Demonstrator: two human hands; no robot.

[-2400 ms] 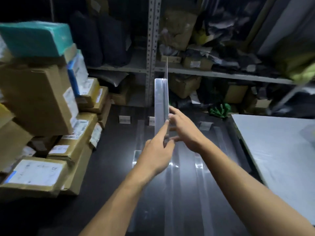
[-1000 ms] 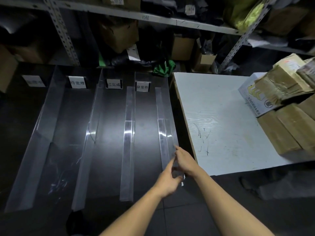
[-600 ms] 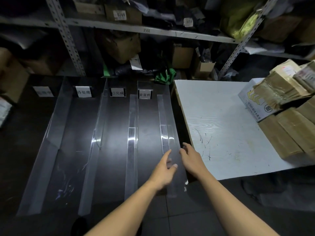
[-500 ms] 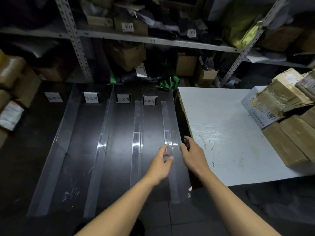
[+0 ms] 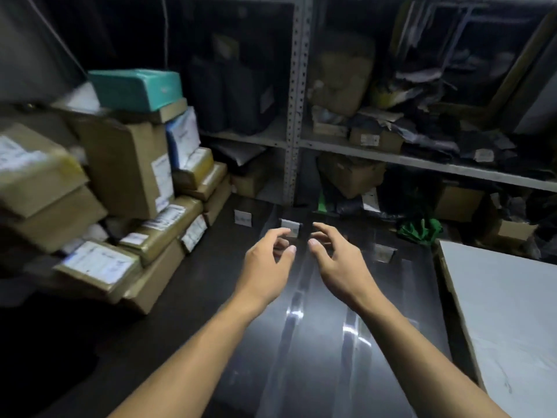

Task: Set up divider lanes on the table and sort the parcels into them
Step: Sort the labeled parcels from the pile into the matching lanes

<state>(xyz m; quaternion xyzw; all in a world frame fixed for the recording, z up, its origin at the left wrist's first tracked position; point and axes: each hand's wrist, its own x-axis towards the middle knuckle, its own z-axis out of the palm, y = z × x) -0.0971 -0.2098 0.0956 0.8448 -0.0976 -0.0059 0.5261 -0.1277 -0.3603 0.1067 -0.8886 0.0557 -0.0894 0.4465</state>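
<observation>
Over the dark bench (image 5: 193, 300), left hand (image 5: 265, 267) and right hand (image 5: 337, 263) hover empty with fingers loosely curled, likely poised to take parcels (image 5: 126, 167) for the clear dividers (image 5: 294, 315).

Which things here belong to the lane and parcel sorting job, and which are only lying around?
Job:
- dividers
- lane labels
- parcels
- dark table
- hands: left, right, both empty

Lying around:
- shelf clutter
- green bag
- white table
</observation>
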